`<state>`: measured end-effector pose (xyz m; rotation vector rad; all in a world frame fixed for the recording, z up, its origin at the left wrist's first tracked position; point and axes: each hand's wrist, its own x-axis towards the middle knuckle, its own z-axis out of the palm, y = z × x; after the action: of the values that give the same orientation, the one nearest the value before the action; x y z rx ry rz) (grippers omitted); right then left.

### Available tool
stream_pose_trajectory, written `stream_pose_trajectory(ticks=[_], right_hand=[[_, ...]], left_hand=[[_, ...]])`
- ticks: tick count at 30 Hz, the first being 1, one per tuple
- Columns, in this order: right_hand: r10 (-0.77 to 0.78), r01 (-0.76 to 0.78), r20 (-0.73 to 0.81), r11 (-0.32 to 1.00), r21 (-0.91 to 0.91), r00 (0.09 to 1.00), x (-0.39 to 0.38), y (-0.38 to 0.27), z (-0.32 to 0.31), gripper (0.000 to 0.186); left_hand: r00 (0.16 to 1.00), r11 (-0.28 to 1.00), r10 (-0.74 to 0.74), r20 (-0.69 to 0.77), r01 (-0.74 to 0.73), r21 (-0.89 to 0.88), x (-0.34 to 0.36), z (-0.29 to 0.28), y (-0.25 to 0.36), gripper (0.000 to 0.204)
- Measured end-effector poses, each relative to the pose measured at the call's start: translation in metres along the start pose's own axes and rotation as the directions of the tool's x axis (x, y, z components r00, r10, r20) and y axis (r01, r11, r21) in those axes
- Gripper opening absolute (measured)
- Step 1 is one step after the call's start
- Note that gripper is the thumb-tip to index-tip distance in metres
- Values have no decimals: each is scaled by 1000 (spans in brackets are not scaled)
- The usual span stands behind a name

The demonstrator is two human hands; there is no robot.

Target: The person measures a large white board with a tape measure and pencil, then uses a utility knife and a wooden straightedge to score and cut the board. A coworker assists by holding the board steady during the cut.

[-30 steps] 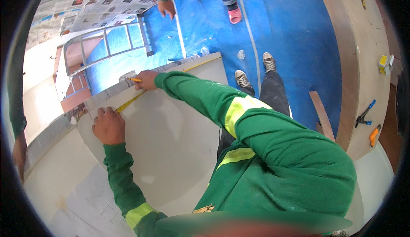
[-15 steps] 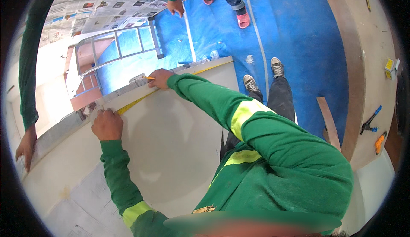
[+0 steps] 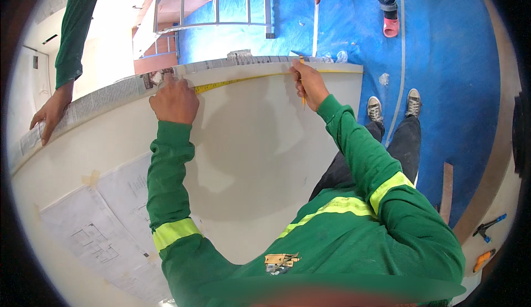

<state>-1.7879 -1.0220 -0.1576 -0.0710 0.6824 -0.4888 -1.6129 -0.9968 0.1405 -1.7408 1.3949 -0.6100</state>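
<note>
- Nearest the wearer, a sheet of drawings is taped flat on the white desk, well short of the tape measure; it plays no part in the marking, though a sleeve dragged over it could lift the masking tape at its corner
- The left hand is closed down on the near end of the yellow tape measure, its grip pressed together on the blade beside the small silver case. If that pressure eases, I judge the blade would slide or spring toward the case and the reading would be off
- The tape measure lies along the far edge of the desk, stretched between the two hands, and it bows slightly, so any slack could give a false length
- The right hand pinches a pencil with its grip closed round it, the pencil upright at the tape measure's far stretch. A tilted point would likely land the mark to one side
- Just beyond the tape measure, newspaper lines the desk edge, and another person's hand rests on it to the left; a tug there could shift the paper under the blade
- Farther off, a ladder lies on the blue floor sheet
</note>
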Motion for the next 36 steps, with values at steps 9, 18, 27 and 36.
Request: stream_pose_trajectory(ticks=[9,18,27,36], right_hand=[[-193,282,271,896,-342,943,4,19,34,37],[34,-40,85,997,71,996,26,36,3,45],[-54,60,247,998,-15,967,31,34,-25,61],[-240,247,245,969,4,939,42,40,-23,44]], left_hand=[[994,990,72,78,-80,115,20,-5,4,17],[984,976,104,143,-129,174,26,-4,7,17],[944,950,64,323,-157,271,39,-7,18,19],[957,942,95,273,-176,287,37,-4,17,20]])
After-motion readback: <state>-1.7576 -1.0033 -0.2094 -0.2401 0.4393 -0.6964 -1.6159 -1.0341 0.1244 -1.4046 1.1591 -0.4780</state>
